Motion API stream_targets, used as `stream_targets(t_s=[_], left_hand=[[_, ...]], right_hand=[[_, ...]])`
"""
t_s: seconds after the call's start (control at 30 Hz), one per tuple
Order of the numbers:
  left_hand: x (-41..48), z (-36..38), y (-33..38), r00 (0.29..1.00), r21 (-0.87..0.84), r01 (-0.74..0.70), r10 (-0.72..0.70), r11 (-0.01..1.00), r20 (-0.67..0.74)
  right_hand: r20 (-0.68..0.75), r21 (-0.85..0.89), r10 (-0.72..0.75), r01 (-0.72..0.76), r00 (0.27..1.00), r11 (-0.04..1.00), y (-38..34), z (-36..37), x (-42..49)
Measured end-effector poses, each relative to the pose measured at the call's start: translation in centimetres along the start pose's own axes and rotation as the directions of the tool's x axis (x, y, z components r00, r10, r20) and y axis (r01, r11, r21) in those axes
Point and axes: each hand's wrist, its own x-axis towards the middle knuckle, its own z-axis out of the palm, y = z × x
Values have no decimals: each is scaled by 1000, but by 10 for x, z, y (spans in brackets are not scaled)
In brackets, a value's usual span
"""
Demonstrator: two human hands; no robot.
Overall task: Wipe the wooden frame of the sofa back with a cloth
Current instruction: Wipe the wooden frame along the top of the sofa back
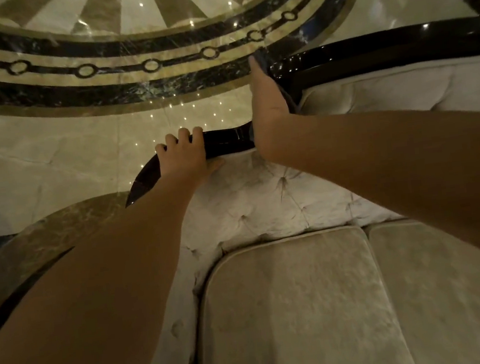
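Observation:
The sofa back's glossy dark wooden frame [366, 47] curves along the top of the pale tufted backrest. My right hand [266, 105] stands edge-on against the frame's raised middle part, pressing a dark grey cloth [284, 91] flat to the wood; only a thin strip of the cloth shows beside the palm. My left hand [186, 158] grips the lower left stretch of the frame [228, 141], fingers curled over its far edge and thumb on the upholstery. The frame continues down to the left under my left forearm.
Below the frame lie the tufted beige backrest [264, 203] and two seat cushions [290, 310]. Behind the sofa spreads a polished marble floor [51, 148] with a round dark-and-gold inlay [130, 48] and light reflections.

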Motion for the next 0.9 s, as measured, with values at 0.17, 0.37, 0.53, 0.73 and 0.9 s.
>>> stream_targets(t_s=[0.17,0.37,0.53,0.73,0.9], left_hand=[[5,0,-2,998,-55,2,1,998,59],[9,-1,-3,995,-90,6,3,996,103],[6,-2,-1,997,-55,-14,18,998,79],[6,-25,13,955,-18,119,-109,993,274],[29,-96,93,956,-695,261,-277,670,93]], right_hand=[[-312,724,265,48,912,688,31,34,-13],[-138,990,694,90,707,105,15,57,-4],[-40,980,693,-106,719,166,28,110,-9],[76,975,487,39,870,-221,55,193,-23],[-209,967,429,252,879,-46,53,155,-20]])
